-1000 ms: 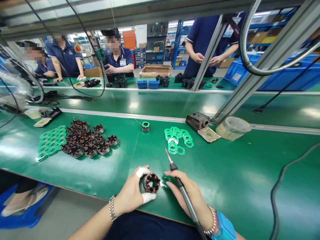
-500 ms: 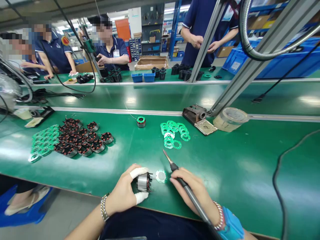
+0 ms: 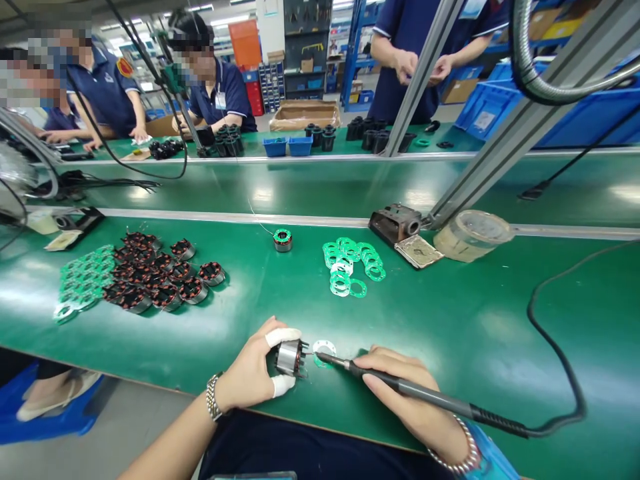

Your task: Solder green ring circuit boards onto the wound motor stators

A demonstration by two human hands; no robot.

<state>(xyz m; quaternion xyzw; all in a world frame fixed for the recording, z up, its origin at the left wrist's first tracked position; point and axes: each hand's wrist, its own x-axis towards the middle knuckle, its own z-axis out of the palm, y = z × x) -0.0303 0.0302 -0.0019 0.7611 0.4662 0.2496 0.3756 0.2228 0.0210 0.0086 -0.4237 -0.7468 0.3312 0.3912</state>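
My left hand (image 3: 257,369), with white finger covers on thumb and finger, grips a motor stator (image 3: 289,358) on its side. Pins and fine wires stick out from its right face. In my right hand (image 3: 400,387) is a soldering iron (image 3: 425,395), held like a pen and pointing left. Its tip lies over a ring-shaped circuit board (image 3: 325,345) on the bench just right of the stator. Whether the tip touches the board or a wire, I cannot tell.
Several stators (image 3: 165,273) cluster at left beside a green circuit board panel (image 3: 86,280). One stator with a green ring (image 3: 283,241) stands mid-bench, near loose ring boards (image 3: 345,257). Behind right are an iron holder (image 3: 395,222), a sponge (image 3: 419,251) and a tub (image 3: 473,235). People work opposite.
The soldering iron has swung down and left, from pointing up beside the ring board to lying over it. The left hand still holds the stator, turned slightly.
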